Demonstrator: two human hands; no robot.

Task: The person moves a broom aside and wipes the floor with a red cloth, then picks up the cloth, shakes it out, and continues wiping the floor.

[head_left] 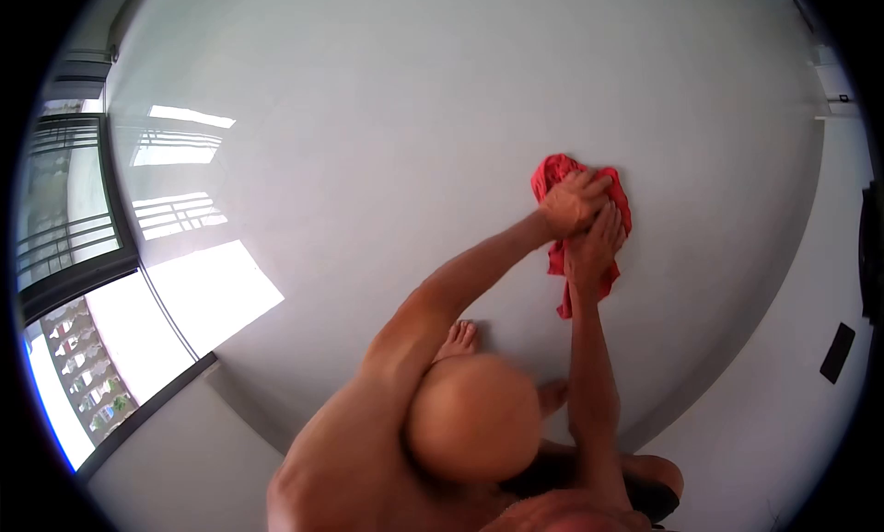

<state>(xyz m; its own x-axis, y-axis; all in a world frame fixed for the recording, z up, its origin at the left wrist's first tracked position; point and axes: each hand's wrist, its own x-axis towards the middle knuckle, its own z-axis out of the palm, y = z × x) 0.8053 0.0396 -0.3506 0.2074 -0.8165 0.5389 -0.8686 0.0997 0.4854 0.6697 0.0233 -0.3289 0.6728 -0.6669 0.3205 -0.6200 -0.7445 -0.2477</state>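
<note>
A crumpled red cloth (563,290) lies on the smooth pale grey floor, right of the middle of the view. My left hand (570,207) rests on its upper part, fingers bent over the fabric. Against it, just to the right and lower, my right hand (597,245) lies flat on the cloth with its fingers stretched forward. The two hands touch, and the cloth under them is hidden.
My bent knee (474,419) and bare foot (458,339) are below the hands. At the left is a dark-framed opening (118,196) with railings, and bright light reflects off the floor. A white wall (783,348) with a black object (837,352) runs along the right.
</note>
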